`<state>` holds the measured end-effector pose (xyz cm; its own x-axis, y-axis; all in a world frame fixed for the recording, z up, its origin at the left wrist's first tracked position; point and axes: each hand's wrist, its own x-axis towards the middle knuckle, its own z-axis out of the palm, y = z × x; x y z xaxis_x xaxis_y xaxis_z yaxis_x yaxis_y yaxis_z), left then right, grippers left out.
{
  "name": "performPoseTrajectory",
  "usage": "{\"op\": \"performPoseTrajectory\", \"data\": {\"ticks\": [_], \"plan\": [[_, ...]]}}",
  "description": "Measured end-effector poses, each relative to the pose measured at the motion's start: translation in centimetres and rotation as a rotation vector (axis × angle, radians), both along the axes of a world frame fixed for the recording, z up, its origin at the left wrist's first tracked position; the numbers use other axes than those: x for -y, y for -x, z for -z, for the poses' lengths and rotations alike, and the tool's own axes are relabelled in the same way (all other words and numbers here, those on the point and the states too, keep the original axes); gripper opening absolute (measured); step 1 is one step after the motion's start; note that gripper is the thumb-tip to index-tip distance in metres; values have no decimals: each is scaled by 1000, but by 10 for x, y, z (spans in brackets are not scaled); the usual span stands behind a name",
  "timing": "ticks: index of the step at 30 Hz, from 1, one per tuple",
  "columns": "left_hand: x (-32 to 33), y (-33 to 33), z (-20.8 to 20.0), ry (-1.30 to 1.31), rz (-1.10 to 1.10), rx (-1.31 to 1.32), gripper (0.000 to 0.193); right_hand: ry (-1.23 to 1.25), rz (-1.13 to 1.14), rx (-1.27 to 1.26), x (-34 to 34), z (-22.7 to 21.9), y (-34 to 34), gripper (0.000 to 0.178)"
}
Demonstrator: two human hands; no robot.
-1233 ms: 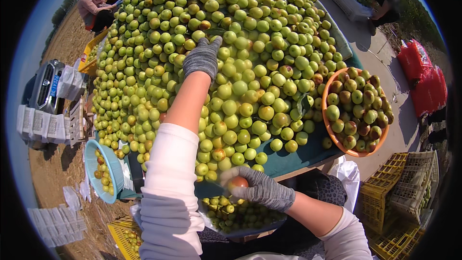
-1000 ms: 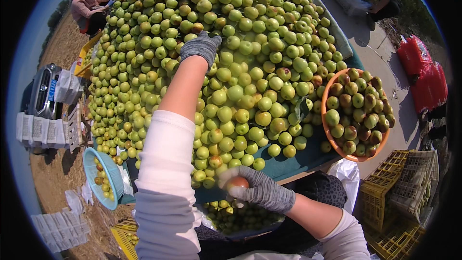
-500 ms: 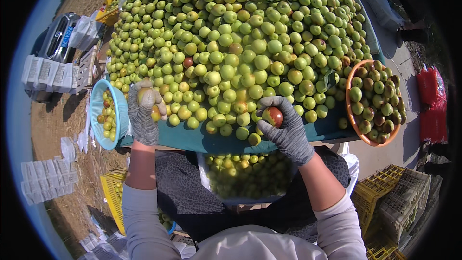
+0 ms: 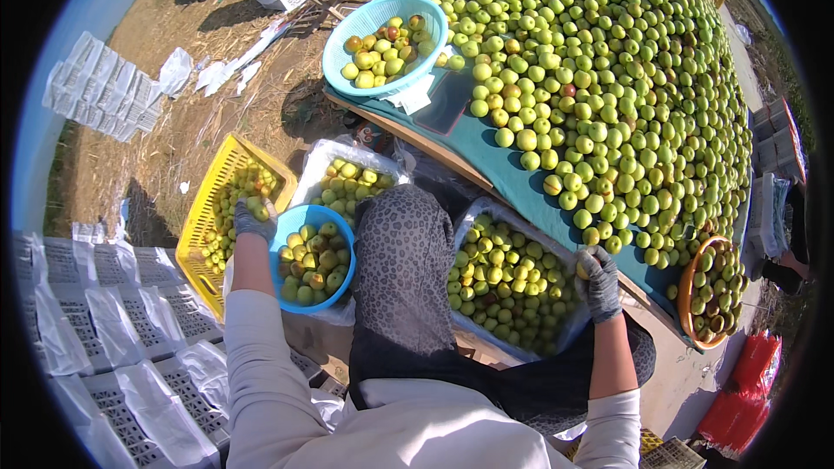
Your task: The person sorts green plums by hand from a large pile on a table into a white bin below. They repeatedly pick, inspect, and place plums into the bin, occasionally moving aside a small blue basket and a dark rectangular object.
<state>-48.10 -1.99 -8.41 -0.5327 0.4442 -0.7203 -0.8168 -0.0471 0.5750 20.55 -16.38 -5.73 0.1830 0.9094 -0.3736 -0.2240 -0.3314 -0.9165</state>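
The left hand (image 4: 252, 222) is above the yellow crate (image 4: 196, 239) at the near left, with its fingers bent around a yellow-green fruit (image 4: 256, 205). This fruit sits at the far end of the hand, between the thumb on its right and the fingers on its left; how firmly it is gripped cannot be told. The right hand (image 4: 600, 285) is beside the right edge of the lined crate (image 4: 531, 228), which is filled with fruit between the person's legs. Its gloved fingers are curled together over a yellowish fruit (image 4: 582, 270), which peeks out on the left of the hand, mostly hidden by them. A blue bowl (image 4: 300, 215) of fruit is just right of the left hand. Beyond the right hand, a large pile of green fruit (image 4: 625, 100) covers the far right, with an orange basket (image 4: 686, 291) at its near right corner.
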Motion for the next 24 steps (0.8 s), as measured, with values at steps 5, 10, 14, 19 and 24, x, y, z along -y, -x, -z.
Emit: {"op": "performPoseTrajectory", "data": {"ticks": [5, 10, 14, 19, 24], "plan": [[27, 80, -40, -137, -55, -201, 50, 80, 160, 37, 34, 27, 3, 29], [22, 1, -67, 114, 207, -597, 48, 31, 111, -341, 29, -16, 56, 40], [57, -161, -89, -435, 997, -967, 31, -22, -146, -366, 14, -89, 120, 64], [105, -280, -133, -873, 1372, -1419, 58, -120, -301, -103, 0, -143, 194, 72], [107, -289, -120, -1034, 1157, -1474, 42, -79, -526, 33, 2, -137, 227, 88]]}}
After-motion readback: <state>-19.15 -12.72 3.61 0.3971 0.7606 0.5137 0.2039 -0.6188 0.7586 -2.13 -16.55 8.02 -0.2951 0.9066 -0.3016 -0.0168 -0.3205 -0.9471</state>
